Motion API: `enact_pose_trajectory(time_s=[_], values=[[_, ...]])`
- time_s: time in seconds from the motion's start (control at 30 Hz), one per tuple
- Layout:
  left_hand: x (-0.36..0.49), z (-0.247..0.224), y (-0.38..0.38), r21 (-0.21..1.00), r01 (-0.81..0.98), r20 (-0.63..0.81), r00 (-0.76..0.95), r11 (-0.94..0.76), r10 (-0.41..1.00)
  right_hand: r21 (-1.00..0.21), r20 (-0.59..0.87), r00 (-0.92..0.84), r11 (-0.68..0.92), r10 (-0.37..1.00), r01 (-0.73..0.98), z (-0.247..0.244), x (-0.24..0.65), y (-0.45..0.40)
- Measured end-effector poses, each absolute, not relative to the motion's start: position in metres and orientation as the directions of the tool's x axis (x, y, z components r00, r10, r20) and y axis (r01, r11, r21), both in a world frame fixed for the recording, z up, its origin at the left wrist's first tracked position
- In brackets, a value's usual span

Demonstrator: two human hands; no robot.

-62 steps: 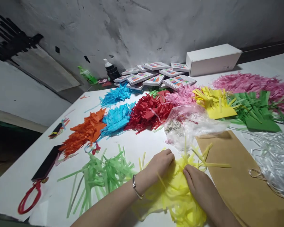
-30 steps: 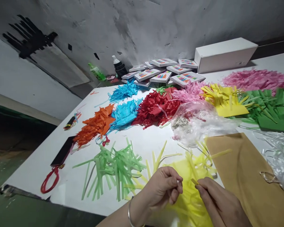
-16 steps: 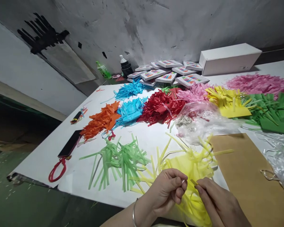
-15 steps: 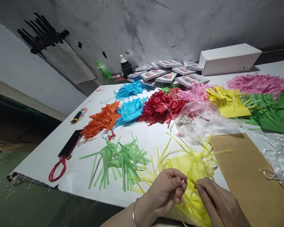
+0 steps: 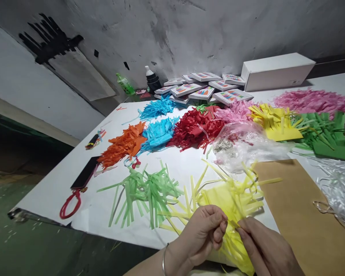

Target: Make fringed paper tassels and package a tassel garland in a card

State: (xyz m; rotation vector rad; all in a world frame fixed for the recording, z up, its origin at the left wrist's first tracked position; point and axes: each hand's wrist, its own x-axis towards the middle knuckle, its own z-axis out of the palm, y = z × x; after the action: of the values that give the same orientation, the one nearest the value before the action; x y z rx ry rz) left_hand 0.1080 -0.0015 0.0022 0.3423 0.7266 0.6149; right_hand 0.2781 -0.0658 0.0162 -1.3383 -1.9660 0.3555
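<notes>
My left hand (image 5: 202,232), with a silver bangle (image 5: 164,260) at the wrist, is closed in a pinch in front of the yellow fringed tissue paper (image 5: 218,197). What its fingertips hold is too small to make out. Close by on the right, my right hand (image 5: 266,243) pinches a twisted yellow tissue tassel (image 5: 235,249), whose strips hang down between the hands. Left of them, light green fringed tissue (image 5: 155,193) lies spread on the white table (image 5: 92,226).
Orange (image 5: 123,145), blue (image 5: 159,134) and red (image 5: 195,130) tassel bundles lie farther back, with a clear plastic bag (image 5: 258,147). A brown sheet (image 5: 301,207) is at right, a phone (image 5: 85,172) at left. Printed boxes (image 5: 186,90) and a white box (image 5: 278,73) stand by the wall.
Both hands stay nearly in place, with small finger movements. The yellow tassel's strips below my right hand have shifted slightly. The whole view has moved a little.
</notes>
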Motion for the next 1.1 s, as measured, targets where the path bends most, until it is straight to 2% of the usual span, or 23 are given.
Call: enact_pose_trajectory(time_s=[0.17,0.27,0.47,0.67,0.73,0.87,1.1], values=[[0.11,0.0,-0.004,0.547,-0.375,-0.502,0.569,0.748,0.652,-0.452,0.465,-0.25,0.47,0.849,0.758,0.023,0.273,-0.06],[0.111,0.0,-0.004,0.588,-0.375,-0.5,0.527,0.716,0.687,-0.385,0.446,-0.31,0.492,0.84,0.78,0.024,0.272,-0.057],[0.109,0.002,-0.005,0.703,-0.312,-0.482,0.452,0.639,0.751,-0.38,0.429,-0.329,0.498,0.841,0.779,0.032,0.277,-0.052],[0.107,0.007,-0.006,0.812,-0.189,-0.43,0.448,0.553,0.784,-0.326,0.447,-0.359,0.523,0.819,0.788,0.043,0.281,-0.047],[0.107,0.008,-0.006,0.847,-0.145,-0.406,0.442,0.511,0.8,-0.33,0.425,-0.372,0.524,0.825,0.785,0.044,0.282,-0.047],[0.105,0.009,-0.005,0.907,-0.076,-0.343,0.442,0.415,0.829,-0.414,0.367,-0.364,0.501,0.856,0.76,0.04,0.281,-0.049],[0.101,0.012,-0.005,0.932,-0.038,-0.306,0.455,0.361,0.837,-0.497,0.311,-0.327,0.446,0.892,0.745,0.03,0.276,-0.051]])
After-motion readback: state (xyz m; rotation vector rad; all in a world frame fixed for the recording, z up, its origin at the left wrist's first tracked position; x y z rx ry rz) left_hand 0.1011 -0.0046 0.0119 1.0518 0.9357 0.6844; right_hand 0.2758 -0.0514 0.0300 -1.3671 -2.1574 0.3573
